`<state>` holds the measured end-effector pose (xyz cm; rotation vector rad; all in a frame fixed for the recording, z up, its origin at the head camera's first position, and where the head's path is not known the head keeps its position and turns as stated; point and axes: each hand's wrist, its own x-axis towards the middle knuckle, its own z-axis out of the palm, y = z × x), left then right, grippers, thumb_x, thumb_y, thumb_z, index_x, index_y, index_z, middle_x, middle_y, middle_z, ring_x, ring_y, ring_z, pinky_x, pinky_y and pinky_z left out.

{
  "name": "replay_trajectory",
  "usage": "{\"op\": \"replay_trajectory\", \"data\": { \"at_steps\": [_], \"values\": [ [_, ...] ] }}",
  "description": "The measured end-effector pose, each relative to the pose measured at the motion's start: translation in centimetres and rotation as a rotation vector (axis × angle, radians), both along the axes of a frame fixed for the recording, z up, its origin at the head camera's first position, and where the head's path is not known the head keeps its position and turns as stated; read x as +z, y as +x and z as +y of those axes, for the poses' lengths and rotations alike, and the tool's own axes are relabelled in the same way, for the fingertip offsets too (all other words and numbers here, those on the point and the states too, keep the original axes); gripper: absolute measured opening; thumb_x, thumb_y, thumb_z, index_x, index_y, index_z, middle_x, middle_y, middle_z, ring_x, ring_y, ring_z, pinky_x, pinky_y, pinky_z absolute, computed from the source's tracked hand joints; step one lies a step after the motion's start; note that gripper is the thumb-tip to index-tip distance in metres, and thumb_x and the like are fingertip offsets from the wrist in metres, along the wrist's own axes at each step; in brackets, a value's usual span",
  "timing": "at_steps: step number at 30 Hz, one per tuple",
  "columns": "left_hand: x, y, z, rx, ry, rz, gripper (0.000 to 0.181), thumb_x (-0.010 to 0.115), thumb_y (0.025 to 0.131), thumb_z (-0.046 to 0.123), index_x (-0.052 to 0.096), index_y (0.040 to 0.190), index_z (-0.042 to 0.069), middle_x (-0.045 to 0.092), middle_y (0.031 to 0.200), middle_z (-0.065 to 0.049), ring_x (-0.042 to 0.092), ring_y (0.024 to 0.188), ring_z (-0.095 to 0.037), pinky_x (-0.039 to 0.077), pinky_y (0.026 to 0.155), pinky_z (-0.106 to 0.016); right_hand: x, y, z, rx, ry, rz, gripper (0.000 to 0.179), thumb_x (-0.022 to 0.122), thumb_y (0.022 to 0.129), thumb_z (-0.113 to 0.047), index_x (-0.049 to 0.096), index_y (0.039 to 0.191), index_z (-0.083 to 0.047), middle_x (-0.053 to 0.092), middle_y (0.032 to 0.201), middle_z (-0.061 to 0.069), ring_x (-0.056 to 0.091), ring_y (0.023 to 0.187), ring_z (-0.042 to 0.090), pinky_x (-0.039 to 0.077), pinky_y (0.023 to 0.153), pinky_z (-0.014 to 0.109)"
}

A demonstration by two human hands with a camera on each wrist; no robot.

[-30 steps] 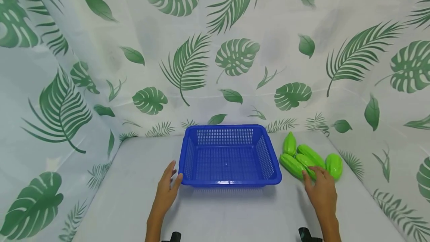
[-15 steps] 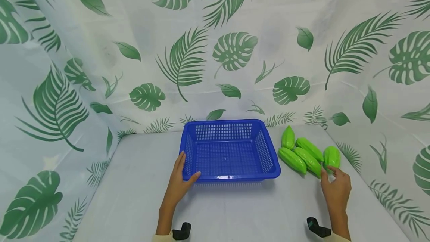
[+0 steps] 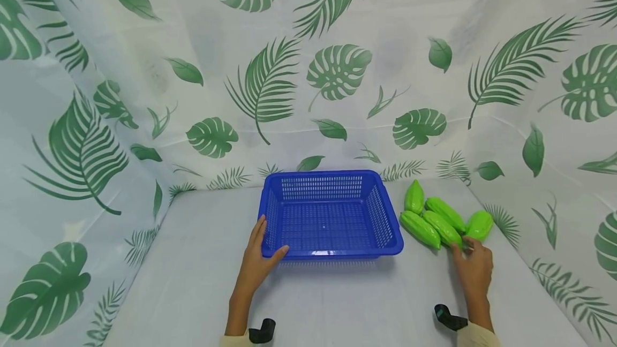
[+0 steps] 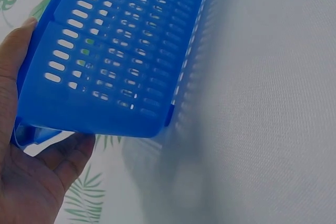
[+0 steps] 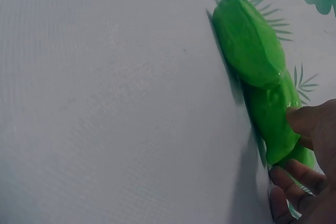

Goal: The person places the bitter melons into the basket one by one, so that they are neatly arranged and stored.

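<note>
The blue plastic basket point(image 3: 324, 254) stands on the white table with perforated walls and no contents. My left hand point(image 3: 254, 265) holds its near left corner, thumb along the front rim and fingers along the left side. The left wrist view shows that hand point(image 4: 29, 182) around the corner. Several glossy green ridged fruits, shaped like star fruits point(image 3: 421, 229), lie to the basket's right. My right hand point(image 3: 474, 269) is at the near end of the front star fruit point(image 3: 441, 227), thumb on its side and fingers by its tip point(image 5: 273, 124). The rightmost star fruit point(image 3: 480, 225) lies just beyond the fingers.
White cloth with green leaf prints point(image 3: 337, 74) hangs behind and on both sides of the table point(image 3: 337, 304). Black wrist mounts point(image 3: 262, 331) sit by both sleeves. A back star fruit point(image 3: 414, 197) lies close to the basket's right wall.
My left hand has moved right onto the basket's corner. The right hand went right, then back left to the front star fruit, and the rightmost fruit has turned. The head view has shifted slightly.
</note>
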<state>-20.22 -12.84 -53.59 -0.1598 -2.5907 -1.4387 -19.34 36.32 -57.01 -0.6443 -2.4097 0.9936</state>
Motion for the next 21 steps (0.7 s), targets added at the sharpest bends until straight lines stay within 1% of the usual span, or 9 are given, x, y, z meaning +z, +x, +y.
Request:
{"op": "replay_trajectory", "data": {
  "at_steps": [5, 10, 13, 15, 19, 21],
  "values": [
    [0.0, 0.0, 0.1, 0.010, -0.006, -0.002, 0.092, 0.071, 0.085, 0.047, 0.024, 0.156, 0.012, 0.017, 0.164, -0.001, 0.019, 0.150, -0.034, 0.024, 0.116, -0.060, -0.4, -0.5, 0.2, 0.000, 0.013, -0.035, 0.047, 0.062, 0.095, -0.020, 0.051, 0.131, 0.007, 0.050, 0.122, 0.034, 0.051, 0.111, 0.048, 0.040, 0.080, 0.062],
    [0.0, -0.1, 0.0, 0.012, -0.001, -0.004, 0.092, 0.071, 0.085, 0.046, 0.023, 0.156, 0.013, 0.016, 0.164, -0.002, 0.019, 0.150, -0.034, 0.024, 0.116, -0.060, -0.6, -0.9, 0.1, 0.021, 0.000, -0.024, 0.050, 0.065, 0.094, -0.022, 0.051, 0.133, 0.006, 0.053, 0.123, 0.033, 0.052, 0.112, 0.047, 0.041, 0.085, 0.062],
    [-0.1, -0.2, -0.2, 0.010, 0.004, 0.001, 0.091, 0.072, 0.086, 0.043, 0.023, 0.156, 0.013, 0.016, 0.165, -0.001, 0.018, 0.150, -0.034, 0.023, 0.116, -0.059, -0.6, -1.1, -0.1, 0.036, -0.006, -0.033, 0.052, 0.066, 0.093, -0.023, 0.050, 0.133, 0.006, 0.053, 0.123, 0.033, 0.051, 0.114, 0.047, 0.041, 0.088, 0.062],
    [-0.1, -0.3, -0.2, 0.004, 0.005, 0.003, 0.091, 0.071, 0.086, 0.045, 0.022, 0.156, 0.013, 0.016, 0.165, -0.001, 0.018, 0.151, -0.033, 0.023, 0.117, -0.059, -0.6, -1.3, -0.2, 0.039, -0.002, -0.046, 0.052, 0.065, 0.093, -0.023, 0.050, 0.133, 0.006, 0.054, 0.124, 0.033, 0.051, 0.114, 0.047, 0.041, 0.089, 0.062],
    [-0.2, -0.2, -0.2, -0.002, 0.012, 0.000, 0.092, 0.070, 0.086, 0.048, 0.022, 0.156, 0.014, 0.015, 0.165, 0.000, 0.018, 0.151, -0.033, 0.023, 0.117, -0.059, -0.6, -1.3, -0.1, 0.028, 0.001, -0.051, 0.051, 0.065, 0.093, -0.024, 0.051, 0.132, 0.005, 0.055, 0.125, 0.033, 0.052, 0.114, 0.048, 0.041, 0.089, 0.062],
    [-0.3, -0.2, 0.0, -0.004, 0.016, -0.001, 0.091, 0.070, 0.086, 0.047, 0.022, 0.156, 0.014, 0.016, 0.165, -0.001, 0.018, 0.151, -0.033, 0.023, 0.116, -0.060, -0.6, -1.2, 0.0, 0.017, 0.005, -0.051, 0.052, 0.065, 0.093, -0.026, 0.052, 0.132, 0.005, 0.056, 0.125, 0.034, 0.053, 0.113, 0.048, 0.041, 0.088, 0.063]
  ]
}}
